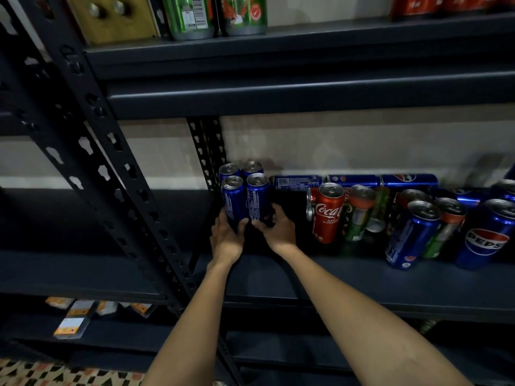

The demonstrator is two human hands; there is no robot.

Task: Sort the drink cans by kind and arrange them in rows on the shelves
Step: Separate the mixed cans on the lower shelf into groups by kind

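Hands at the left end of the middle shelf (278, 277), each on one front can of a two-by-two blue block. Left hand (226, 237) wraps the base of the front-left blue can (233, 197); right hand (278, 229) curls round the base of the front-right blue can (257, 196), thumb between the two. Low grip presumably lets the cans slide upright without tipping. Block sits tight against the corner post (207, 154), probably as a straight edge for starting rows; two back cans (241, 168) stand just behind, touching or nearly so. Unsorted stock lies to the right, well apart: an upright Coca-Cola can (328, 213), green cans (359, 213) leaning among it, Pepsi cans (486, 232) upright, and three blue cans on their sides (354, 181) along the wall. Judgement: blue row begun, most sorting not yet done. Upper shelf holds green cans (214, 16).
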